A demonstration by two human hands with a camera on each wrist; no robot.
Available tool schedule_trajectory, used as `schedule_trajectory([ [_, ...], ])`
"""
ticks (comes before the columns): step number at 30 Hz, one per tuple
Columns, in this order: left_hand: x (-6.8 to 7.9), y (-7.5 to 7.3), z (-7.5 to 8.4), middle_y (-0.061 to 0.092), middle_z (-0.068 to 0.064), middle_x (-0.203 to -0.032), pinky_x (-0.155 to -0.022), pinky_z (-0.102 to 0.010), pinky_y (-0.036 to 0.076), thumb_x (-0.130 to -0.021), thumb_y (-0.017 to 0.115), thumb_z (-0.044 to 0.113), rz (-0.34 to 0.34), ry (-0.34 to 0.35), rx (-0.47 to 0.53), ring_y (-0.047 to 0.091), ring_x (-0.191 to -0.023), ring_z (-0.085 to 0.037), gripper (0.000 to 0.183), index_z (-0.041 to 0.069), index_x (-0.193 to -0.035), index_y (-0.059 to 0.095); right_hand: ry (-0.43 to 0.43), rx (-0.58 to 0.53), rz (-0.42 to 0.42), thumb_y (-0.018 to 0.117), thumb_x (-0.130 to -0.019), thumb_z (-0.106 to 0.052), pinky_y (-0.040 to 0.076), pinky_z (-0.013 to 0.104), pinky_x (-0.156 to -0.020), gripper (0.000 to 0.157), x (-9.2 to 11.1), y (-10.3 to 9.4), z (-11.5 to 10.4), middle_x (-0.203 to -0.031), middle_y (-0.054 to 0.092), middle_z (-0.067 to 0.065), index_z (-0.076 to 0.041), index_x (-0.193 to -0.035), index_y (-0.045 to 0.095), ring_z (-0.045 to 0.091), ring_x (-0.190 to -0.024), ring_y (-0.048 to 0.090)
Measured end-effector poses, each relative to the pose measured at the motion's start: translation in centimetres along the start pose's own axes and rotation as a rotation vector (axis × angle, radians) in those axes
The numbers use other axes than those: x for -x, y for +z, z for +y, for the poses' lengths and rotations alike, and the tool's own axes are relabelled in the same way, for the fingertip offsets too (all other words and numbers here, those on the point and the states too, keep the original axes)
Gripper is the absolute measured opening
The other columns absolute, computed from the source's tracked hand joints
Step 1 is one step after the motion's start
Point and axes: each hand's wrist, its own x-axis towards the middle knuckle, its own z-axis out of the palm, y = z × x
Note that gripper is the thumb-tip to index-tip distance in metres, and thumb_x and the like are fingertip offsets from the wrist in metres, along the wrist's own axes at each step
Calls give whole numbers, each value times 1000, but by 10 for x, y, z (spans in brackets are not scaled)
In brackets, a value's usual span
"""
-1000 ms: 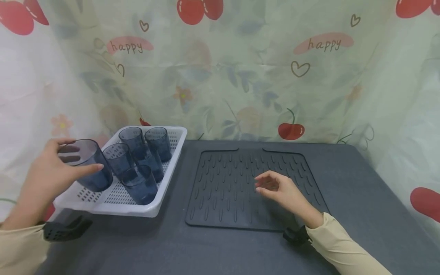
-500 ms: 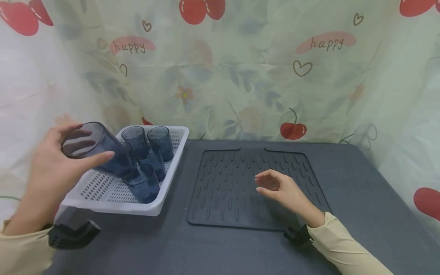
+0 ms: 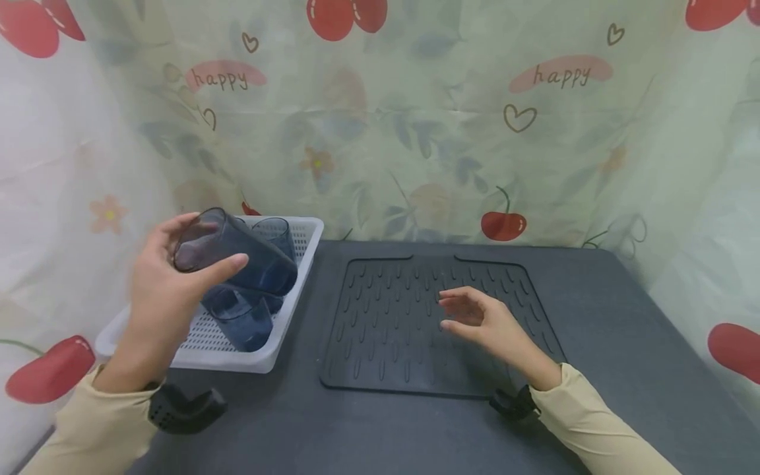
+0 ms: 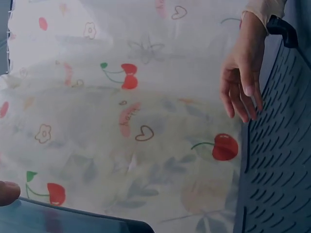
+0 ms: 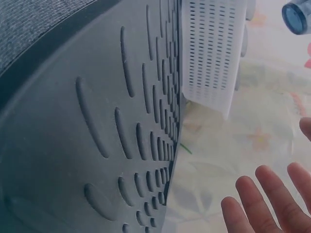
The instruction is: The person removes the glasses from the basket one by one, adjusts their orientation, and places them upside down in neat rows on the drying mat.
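My left hand (image 3: 160,284) grips a blue tinted drinking glass (image 3: 255,264), thumb on the near side and fingers round the far side. The glass tilts, its rim toward the palm and its base to the right, over the white basket (image 3: 222,361). In the left wrist view a strip of that glass (image 4: 73,222) shows beside a fingertip. More blue glasses stand in the basket, one at the front (image 3: 243,326) and one at the back (image 3: 276,229), partly hidden by the held glass. My right hand (image 3: 489,326) hovers over the black ridged mat (image 3: 380,343), fingers loosely curved, holding nothing.
The mat lies on a dark grey table (image 3: 380,429), right of the basket. A printed curtain (image 3: 380,132) with cherries and hearts encloses the back and sides. Black wrist straps (image 3: 184,409) sit at both cuffs.
My left hand has lifted the glass and carried it right across the basket, tipping it further onto its side. The right hand has stayed almost still above the mat.
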Motion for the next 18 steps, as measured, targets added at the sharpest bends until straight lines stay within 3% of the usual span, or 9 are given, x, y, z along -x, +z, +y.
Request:
schedule_trajectory([
  [5,3,14,-4,49,1,-129,-80,-9,48,-78,81,11,-31,-66,186,45,-119,-14,76,13,-142,38,-7,13,8,74,-85,-27,54,40,-91,51,0,-2,-4,-130,60,6,-20,-132,55,26,-120,59],
  [10,8,27,-5,42,-5,-138,-82,-10,48,-82,78,15,-62,-118,200,45,-121,-18,78,13,-145,33,-24,10,6,74,-86,-29,51,43,-97,54,1,-3,-9,-132,59,9,-19,-134,53,27,-122,57],
  [18,13,51,-9,39,-5,-140,-92,-40,43,-85,72,7,-16,-208,356,39,-129,-25,69,9,-141,33,-64,19,11,75,-85,-29,51,44,-96,56,0,-4,-12,-134,58,6,-23,-135,52,26,-123,56],
])
